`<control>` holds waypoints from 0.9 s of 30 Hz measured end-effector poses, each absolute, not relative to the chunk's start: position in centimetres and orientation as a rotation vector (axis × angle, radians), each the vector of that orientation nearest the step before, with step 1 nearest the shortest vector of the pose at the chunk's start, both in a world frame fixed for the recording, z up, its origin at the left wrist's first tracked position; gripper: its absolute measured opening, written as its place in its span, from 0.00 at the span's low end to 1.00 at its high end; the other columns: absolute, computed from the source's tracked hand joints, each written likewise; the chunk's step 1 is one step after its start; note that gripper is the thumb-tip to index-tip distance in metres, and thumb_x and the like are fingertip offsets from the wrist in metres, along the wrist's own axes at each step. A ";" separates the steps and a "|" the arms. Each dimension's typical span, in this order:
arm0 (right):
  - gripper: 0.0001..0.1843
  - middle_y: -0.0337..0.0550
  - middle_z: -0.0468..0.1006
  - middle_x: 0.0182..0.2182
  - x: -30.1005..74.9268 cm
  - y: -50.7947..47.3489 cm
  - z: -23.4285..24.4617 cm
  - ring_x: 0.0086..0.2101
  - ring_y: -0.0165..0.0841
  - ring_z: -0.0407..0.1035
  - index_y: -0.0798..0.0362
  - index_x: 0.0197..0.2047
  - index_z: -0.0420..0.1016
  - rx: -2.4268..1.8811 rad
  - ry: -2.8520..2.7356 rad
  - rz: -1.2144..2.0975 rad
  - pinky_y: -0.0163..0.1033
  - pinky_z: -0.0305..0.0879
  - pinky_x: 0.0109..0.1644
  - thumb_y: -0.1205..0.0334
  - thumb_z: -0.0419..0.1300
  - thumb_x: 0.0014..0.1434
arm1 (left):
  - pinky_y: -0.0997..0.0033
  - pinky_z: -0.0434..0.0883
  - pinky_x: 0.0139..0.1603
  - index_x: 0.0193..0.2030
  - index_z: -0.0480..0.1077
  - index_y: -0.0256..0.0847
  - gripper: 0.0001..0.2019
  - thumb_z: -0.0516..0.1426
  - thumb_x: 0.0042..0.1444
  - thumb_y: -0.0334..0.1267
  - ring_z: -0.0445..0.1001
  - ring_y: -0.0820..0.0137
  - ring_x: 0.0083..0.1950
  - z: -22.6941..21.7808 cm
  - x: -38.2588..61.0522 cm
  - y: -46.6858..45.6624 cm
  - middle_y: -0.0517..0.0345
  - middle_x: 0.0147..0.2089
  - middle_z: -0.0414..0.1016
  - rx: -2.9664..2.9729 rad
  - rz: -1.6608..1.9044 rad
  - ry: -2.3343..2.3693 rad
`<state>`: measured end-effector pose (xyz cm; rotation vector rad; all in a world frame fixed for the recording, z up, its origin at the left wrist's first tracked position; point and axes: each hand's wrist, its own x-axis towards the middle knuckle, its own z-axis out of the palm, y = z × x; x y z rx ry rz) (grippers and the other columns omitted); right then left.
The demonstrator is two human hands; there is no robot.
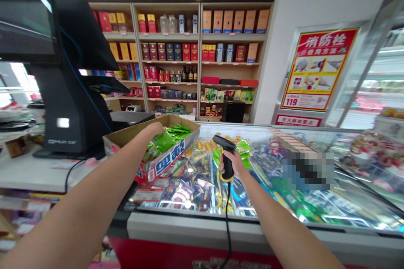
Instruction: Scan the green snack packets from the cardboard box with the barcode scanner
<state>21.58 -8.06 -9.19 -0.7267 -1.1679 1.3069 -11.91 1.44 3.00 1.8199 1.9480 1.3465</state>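
My left hand [155,129] reaches into an open cardboard box [128,134] of green packets [166,139] that rests on the glass lid of a chest freezer [221,185]. Its fingers curl down among the packets, and what they hold, if anything, is hidden. My right hand [235,164] is wrapped round the handle of a black barcode scanner [224,145] with a yellow base. The scanner's head points left toward the box, and its black cable hangs down over the freezer's front edge.
A black point-of-sale terminal [67,92] stands on the white counter [28,172] at the left. Shelves of boxed goods and bottles [176,54] fill the back wall. A red fire-hydrant poster [318,69] hangs at the right, beside a glass-door cooler [378,71].
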 end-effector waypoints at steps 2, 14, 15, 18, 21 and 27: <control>0.16 0.37 0.73 0.17 21.5 -8.1 -9.1 0.14 0.30 0.65 0.54 0.30 0.71 -0.732 -1.179 1.312 0.35 0.64 0.17 0.51 0.65 0.45 | 0.76 0.69 0.21 0.19 0.73 0.36 0.16 0.56 0.55 0.39 0.71 0.67 0.21 4.3 -11.4 0.8 0.59 0.13 0.60 1.720 1.352 1.944; 0.16 0.37 0.73 0.17 21.5 -8.1 -9.1 0.14 0.29 0.65 0.54 0.32 0.71 -0.726 -1.154 1.315 0.35 0.65 0.17 0.52 0.65 0.46 | 0.63 0.77 0.37 0.37 0.66 0.42 0.05 0.57 0.55 0.38 0.77 0.68 0.36 -3.6 1.4 -4.8 0.61 0.32 0.73 0.921 1.758 0.824; 0.15 0.37 0.73 0.17 21.5 -8.1 -9.1 0.14 0.29 0.65 0.54 0.32 0.71 -0.724 -1.156 1.309 0.35 0.65 0.17 0.52 0.65 0.46 | 0.63 0.77 0.38 0.37 0.65 0.42 0.06 0.57 0.55 0.39 0.78 0.67 0.38 -4.7 1.8 -4.5 0.61 0.32 0.74 0.868 1.755 0.773; 0.16 0.36 0.73 0.17 21.8 -8.3 -8.8 0.14 0.29 0.65 0.54 0.32 0.70 -0.730 -1.196 1.299 0.34 0.64 0.16 0.51 0.65 0.47 | 0.62 0.77 0.41 0.36 0.65 0.40 0.10 0.60 0.53 0.41 0.79 0.65 0.40 -6.9 2.1 -3.6 0.59 0.34 0.76 0.797 1.695 0.690; 0.16 0.36 0.73 0.17 22.2 -8.5 -8.3 0.13 0.29 0.64 0.55 0.32 0.70 -0.771 -1.380 1.351 0.33 0.62 0.15 0.51 0.64 0.48 | 0.62 0.77 0.41 0.37 0.65 0.40 0.09 0.60 0.53 0.40 0.79 0.66 0.40 -7.6 1.7 -2.9 0.59 0.34 0.77 0.789 1.644 0.674; 0.14 0.37 0.72 0.16 21.9 -9.0 -7.8 0.12 0.29 0.64 0.54 0.28 0.71 -0.814 -1.701 1.329 0.33 0.59 0.15 0.51 0.64 0.51 | 0.65 0.77 0.39 0.37 0.66 0.41 0.12 0.62 0.52 0.43 0.79 0.67 0.40 -7.9 1.7 -2.6 0.61 0.34 0.77 0.783 1.616 0.733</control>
